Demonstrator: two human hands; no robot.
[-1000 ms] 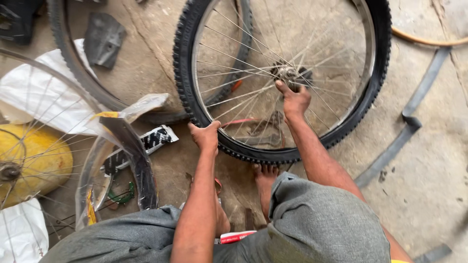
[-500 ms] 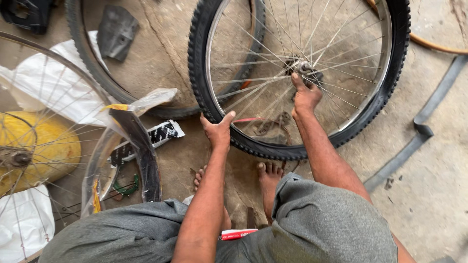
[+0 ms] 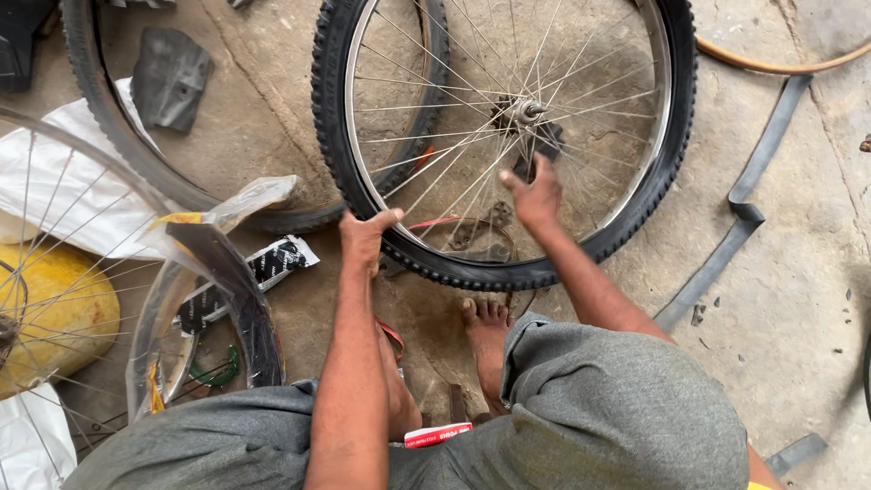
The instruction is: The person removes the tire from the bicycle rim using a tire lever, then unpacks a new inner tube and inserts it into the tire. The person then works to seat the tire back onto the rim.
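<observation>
Left fingers: we see the left hand curled over the knobby tyre at its lower left arc, fingers closed on the tread and thumb pointing toward the rim.
Right fingers: the right hand reaches in among the spokes just below the hub, fingers bent around a dark part there; we cannot tell how firmly they close on it.
Wheel: the bicycle wheel stands in front of us, its lowest stretch of tyre just beyond our bare foot.
Behind the wheel: a second loose tyre lies on the concrete floor, partly overlapped by the wheel.
Right of the wheel: a flat black inner tube strip trails across the floor.
Left of the wheel: a wrapped mudguard, a bare spoked rim, a yellow object and white plastic sheeting.
Near our knees: a small red and white packet against the grey shorts.
</observation>
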